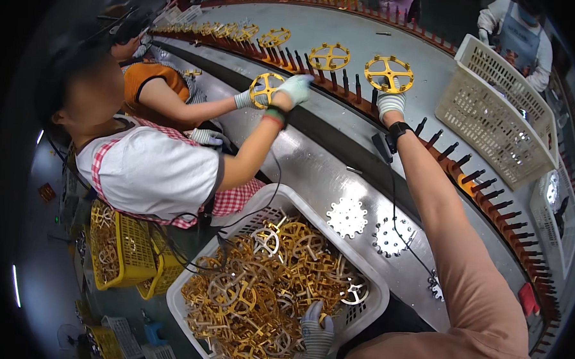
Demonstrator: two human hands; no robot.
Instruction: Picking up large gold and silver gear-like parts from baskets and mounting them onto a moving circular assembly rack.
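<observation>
A shiny metal worktable (314,166) runs beside a curved row of upright pins (345,81) in a workshop. Print on a co-worker's blue apron (519,39) is too small to read. The gloved right hand (391,104) touches a gold wheel (390,73) above the pins, its fingers hidden, so its grip is unclear. The left hand (316,335), half curled, rests against gold parts (256,306) in a white basket (385,293); whether it grips one, I cannot tell.

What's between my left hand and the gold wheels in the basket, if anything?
Nothing visible: your left hand is inside the white basket, its gloved fingers right among the gold wheels.
</observation>
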